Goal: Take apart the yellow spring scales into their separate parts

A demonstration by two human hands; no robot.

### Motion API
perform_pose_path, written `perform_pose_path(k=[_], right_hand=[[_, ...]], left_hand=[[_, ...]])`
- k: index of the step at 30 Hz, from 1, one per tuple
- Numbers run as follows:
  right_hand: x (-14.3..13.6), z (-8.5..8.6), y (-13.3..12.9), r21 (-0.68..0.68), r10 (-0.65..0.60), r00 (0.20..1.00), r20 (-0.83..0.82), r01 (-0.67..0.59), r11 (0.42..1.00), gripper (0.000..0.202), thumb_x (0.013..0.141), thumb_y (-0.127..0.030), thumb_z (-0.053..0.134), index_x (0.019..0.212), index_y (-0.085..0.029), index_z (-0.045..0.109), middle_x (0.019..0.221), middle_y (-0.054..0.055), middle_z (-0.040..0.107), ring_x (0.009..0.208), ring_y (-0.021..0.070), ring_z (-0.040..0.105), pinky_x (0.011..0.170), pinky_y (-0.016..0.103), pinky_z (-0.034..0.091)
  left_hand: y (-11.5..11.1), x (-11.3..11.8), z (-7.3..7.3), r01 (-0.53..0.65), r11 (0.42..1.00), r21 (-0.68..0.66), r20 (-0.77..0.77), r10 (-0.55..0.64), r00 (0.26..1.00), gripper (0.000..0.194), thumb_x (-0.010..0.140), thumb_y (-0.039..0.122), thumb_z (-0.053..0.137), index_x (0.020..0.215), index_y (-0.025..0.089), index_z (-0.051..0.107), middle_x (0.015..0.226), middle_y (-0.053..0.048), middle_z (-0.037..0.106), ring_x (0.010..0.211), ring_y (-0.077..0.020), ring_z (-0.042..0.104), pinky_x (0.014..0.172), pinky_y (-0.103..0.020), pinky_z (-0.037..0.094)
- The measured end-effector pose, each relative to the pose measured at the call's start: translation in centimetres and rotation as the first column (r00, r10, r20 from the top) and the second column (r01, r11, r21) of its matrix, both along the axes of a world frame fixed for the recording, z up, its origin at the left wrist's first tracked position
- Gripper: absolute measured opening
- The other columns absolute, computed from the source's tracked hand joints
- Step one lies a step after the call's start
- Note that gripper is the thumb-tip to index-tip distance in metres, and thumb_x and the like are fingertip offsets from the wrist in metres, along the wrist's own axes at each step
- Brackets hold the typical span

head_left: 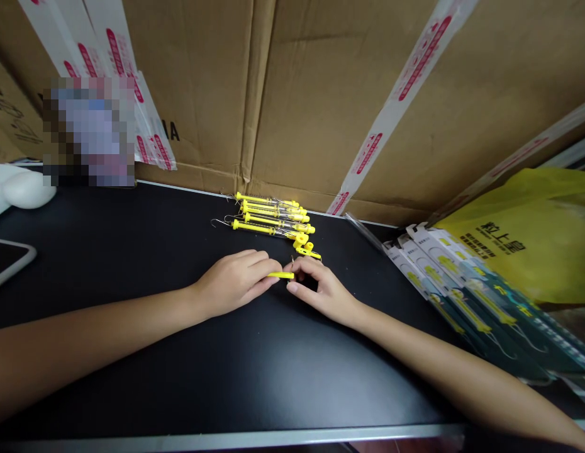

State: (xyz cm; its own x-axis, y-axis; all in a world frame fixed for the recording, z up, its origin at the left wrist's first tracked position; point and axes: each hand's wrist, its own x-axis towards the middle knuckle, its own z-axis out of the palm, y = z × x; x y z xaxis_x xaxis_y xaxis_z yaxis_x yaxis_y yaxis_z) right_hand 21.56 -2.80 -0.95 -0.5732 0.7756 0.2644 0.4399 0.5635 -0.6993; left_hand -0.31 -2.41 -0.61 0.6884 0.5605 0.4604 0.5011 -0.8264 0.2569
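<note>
My left hand point(240, 281) is closed round a small yellow piece point(282, 275), whose end sticks out past the fingertips. Just to its right, my right hand point(318, 286) has thumb and fingers curled near a small metal hook point(292, 261) at the yellow piece's end; its fingertips are partly hidden. Beyond the hands lie several yellow spring scales point(268, 217) with metal hooks, side by side on the black table point(255, 377). Loose yellow parts point(307, 248) sit at their right end, close to my right fingers.
Packaged boxes point(476, 302) are stacked on the right beside a yellow plastic bag point(533, 233). Large taped cardboard point(321, 94) stands along the back. A phone-like device point(9, 259) and a white rounded object point(28, 189) are at the left. A clear tube point(365, 231) lies near the boxes.
</note>
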Motion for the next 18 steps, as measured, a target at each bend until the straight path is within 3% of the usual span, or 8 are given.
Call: perform_pose_path(k=[6,13,16,18], right_hand=[[-0.2,0.4,-0.4,-0.099,-0.019,0.998,-0.068,0.013,0.995,0.026,0.088,-0.037,0.052,0.071,-0.018,0.054,0.070,0.000,0.054,0.070,0.0131,0.049,0.071,0.028,0.040],[-0.7,0.7,-1.1,-0.314,-0.038,0.985,-0.170,-0.018,0.949,0.032,0.090,-0.041,0.048,0.069,-0.017,0.050,0.061,-0.002,0.053,0.060,0.0104,0.048,0.062,0.024,0.041],[-1.0,0.6,-1.4,-0.353,-0.065,0.979,-0.196,-0.009,0.936,0.032,0.088,-0.042,0.050,0.068,-0.017,0.049,0.058,-0.003,0.051,0.056,0.0094,0.046,0.059,0.023,0.039],[-1.1,0.6,-1.5,-0.359,-0.063,0.978,-0.199,-0.013,0.933,0.032,0.088,-0.042,0.051,0.068,-0.017,0.048,0.058,-0.003,0.051,0.055,0.0091,0.045,0.058,0.022,0.038]], left_hand=[[0.2,0.2,-0.4,0.026,0.999,-0.038,-0.070,-0.029,0.997,0.019,0.094,0.025,0.037,0.097,0.018,0.055,0.087,-0.002,0.059,0.082,-0.0141,0.055,0.074,-0.025,0.042],[0.2,0.2,-0.5,-0.052,0.998,-0.035,-0.077,0.049,0.996,0.017,0.094,0.025,0.036,0.094,0.018,0.052,0.084,-0.002,0.061,0.078,-0.0155,0.059,0.068,-0.026,0.044],[0.1,0.3,-0.6,-0.099,0.994,-0.054,-0.070,0.095,0.993,0.017,0.093,0.027,0.040,0.106,0.018,0.048,0.090,-0.003,0.063,0.081,-0.0171,0.062,0.068,-0.027,0.046],[0.0,0.3,-0.6,-0.134,0.989,-0.064,-0.095,0.128,0.987,0.029,0.092,0.029,0.042,0.119,0.018,0.042,0.093,-0.004,0.065,0.082,-0.0182,0.064,0.070,-0.028,0.048]])
